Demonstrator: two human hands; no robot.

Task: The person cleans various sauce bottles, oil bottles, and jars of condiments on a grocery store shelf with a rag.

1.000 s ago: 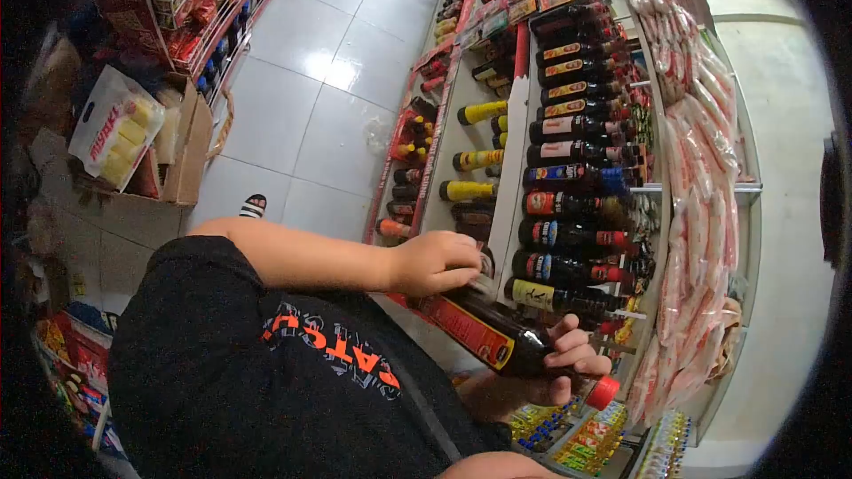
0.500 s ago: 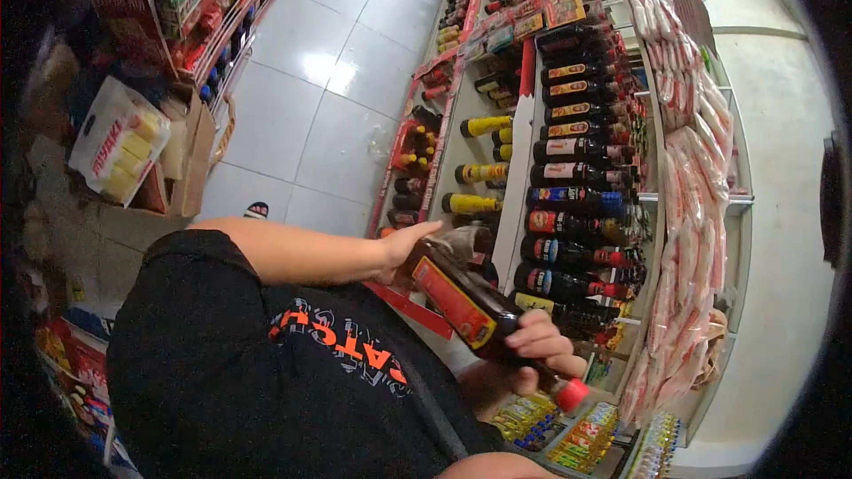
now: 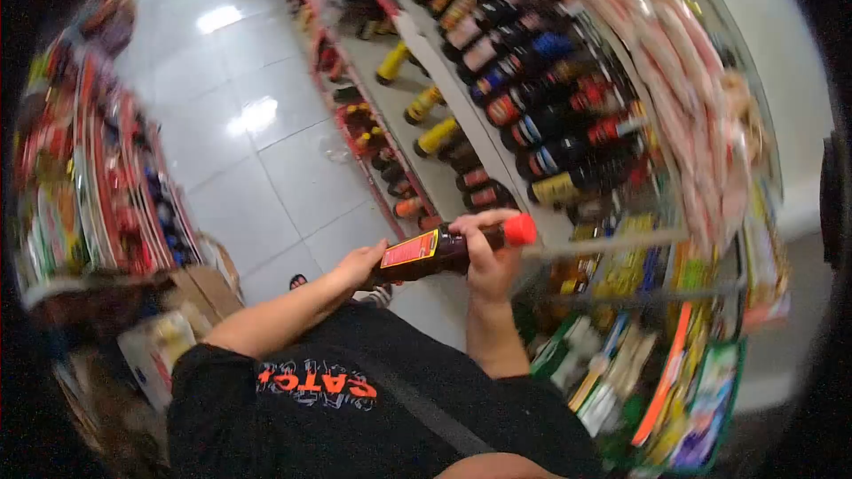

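Note:
A dark glass sauce bottle (image 3: 448,253) with a red-and-yellow label and a red cap lies slanted across the front of my body, cap end up to the right. My left hand (image 3: 359,266) is closed around its base. My right hand (image 3: 488,257) grips the neck just below the cap, fingers wrapped over the top. The label faces up between the two hands, and its print is too blurred to read.
Rows of dark bottles (image 3: 532,124) fill the shelf ahead on the right, with yellow-labelled bottles (image 3: 426,105) below. Long plastic-wrapped packs (image 3: 674,80) run along its far side. Stocked racks (image 3: 98,186) and a cardboard box (image 3: 204,293) stand left, beside a tiled floor (image 3: 240,160).
The bottle has swung so its cap points up to the right instead of down to the right. Both hands keep hold of it. My view has turned, bringing more lower-right shelving into sight.

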